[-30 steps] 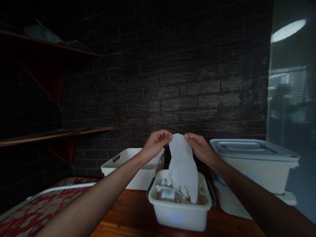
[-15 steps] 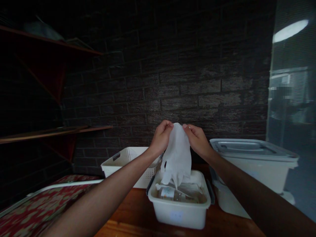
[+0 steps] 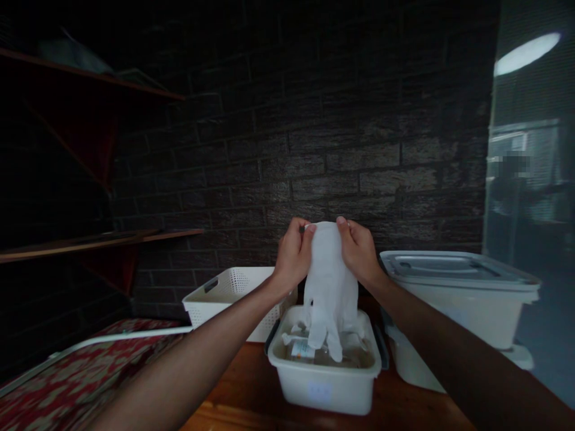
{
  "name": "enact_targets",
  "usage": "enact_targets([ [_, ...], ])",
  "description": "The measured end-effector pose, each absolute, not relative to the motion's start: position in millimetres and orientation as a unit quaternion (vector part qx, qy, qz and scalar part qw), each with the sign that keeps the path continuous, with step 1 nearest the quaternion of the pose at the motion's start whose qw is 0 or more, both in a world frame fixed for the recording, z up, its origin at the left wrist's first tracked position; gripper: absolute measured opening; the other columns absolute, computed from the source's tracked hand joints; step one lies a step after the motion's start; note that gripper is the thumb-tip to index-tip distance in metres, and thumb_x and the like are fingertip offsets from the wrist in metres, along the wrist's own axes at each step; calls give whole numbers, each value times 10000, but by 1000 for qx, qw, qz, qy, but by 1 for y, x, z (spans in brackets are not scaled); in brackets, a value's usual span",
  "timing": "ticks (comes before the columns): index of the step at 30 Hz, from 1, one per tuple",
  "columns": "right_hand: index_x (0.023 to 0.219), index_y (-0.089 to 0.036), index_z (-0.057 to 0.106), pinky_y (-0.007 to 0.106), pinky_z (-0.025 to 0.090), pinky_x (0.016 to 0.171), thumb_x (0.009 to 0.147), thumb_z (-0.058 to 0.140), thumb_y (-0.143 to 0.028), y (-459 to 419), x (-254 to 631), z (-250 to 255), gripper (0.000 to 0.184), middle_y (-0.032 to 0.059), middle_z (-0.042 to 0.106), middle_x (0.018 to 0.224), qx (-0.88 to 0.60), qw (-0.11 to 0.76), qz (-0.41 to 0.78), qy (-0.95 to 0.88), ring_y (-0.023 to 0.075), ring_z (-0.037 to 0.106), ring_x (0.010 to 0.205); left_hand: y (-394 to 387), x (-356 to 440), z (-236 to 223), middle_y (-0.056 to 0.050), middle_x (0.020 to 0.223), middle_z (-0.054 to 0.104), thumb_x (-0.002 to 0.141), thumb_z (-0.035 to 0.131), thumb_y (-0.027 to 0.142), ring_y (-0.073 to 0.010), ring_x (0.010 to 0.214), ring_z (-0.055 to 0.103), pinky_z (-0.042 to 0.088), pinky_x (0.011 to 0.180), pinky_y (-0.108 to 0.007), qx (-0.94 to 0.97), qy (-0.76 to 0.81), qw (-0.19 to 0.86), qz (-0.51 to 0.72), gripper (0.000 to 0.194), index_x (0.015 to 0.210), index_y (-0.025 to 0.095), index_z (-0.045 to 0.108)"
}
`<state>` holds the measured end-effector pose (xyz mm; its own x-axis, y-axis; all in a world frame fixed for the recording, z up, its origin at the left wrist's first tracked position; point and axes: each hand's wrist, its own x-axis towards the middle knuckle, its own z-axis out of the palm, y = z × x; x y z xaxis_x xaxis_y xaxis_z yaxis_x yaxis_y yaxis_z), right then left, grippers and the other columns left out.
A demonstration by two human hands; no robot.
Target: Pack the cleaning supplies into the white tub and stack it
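Observation:
A thin white glove [image 3: 330, 269] hangs cuff up, its fingers dangling down. My left hand [image 3: 294, 248] pinches one side of the cuff, and my right hand [image 3: 358, 248] pinches the other, so the cuff is stretched between them. Below it stands an open white bin [image 3: 323, 386] with dark side handles, and the glove's fingertips hang over its mouth. Inside the bin lies a clear plastic item with a printed label [image 3: 302, 348], partly hidden by the glove; I cannot tell its exact kind.
A white perforated basket [image 3: 251, 281] stands behind and left of the bin. To the right are stacked lidded boxes [image 3: 471, 305]. All sit on a wooden surface [image 3: 242, 389]. Wall shelves [image 3: 99, 240] jut out at left, above a red patterned cloth [image 3: 58, 383]. A brick wall is behind.
The cuff is pulled wider, as my right hand has moved slightly up. The glove has shifted right, and its fingers hang lower and more separated over the bin.

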<state>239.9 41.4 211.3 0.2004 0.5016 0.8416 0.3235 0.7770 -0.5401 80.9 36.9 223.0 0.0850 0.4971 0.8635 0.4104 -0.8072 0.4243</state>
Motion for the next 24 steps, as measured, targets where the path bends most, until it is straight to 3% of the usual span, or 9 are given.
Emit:
enact_targets([
  [11, 634, -179, 533, 237, 274, 497, 897, 639, -577, 43, 242, 210, 489, -40, 454, 594, -266, 719, 217, -604, 101, 362, 556, 43, 85, 221, 6, 788, 576, 1028, 444, 399, -158, 734, 556, 382, 634, -254, 728, 287, 58, 621, 237, 927, 206, 540],
  [15, 778, -184, 637, 227, 411, 553, 866, 674, -583, 36, 234, 207, 410, -24, 605, 678, -223, 704, 330, -588, 110, 499, 577, 46, 94, 224, 0, 800, 578, 1041, 417, 366, -171, 732, 569, 385, 650, -274, 713, 303, 35, 631, 195, 955, 215, 504],
  [18, 939, -178, 710, 289, 519, 659, 808, 756, -533, 31, 231, 199, 381, 17, 711, 780, -205, 659, 420, -588, 156, 623, 638, 48, 100, 228, -4, 811, 593, 1047, 400, 341, -177, 734, 588, 390, 663, -283, 703, 312, 8, 639, 163, 970, 223, 481],
  [21, 870, -141, 736, 287, 513, 602, 743, 836, -463, 29, 233, 190, 360, 50, 736, 762, -211, 630, 473, -579, 169, 641, 606, 49, 102, 231, -1, 794, 591, 1051, 388, 342, -179, 712, 589, 385, 651, -286, 700, 324, -8, 637, 167, 964, 227, 473],
  [24, 769, -147, 721, 235, 462, 531, 730, 859, -441, 28, 235, 186, 327, 18, 728, 711, -211, 641, 483, -558, 127, 602, 543, 51, 101, 231, -2, 793, 594, 1051, 387, 346, -183, 709, 592, 384, 646, -290, 697, 328, -18, 637, 167, 968, 229, 473],
])
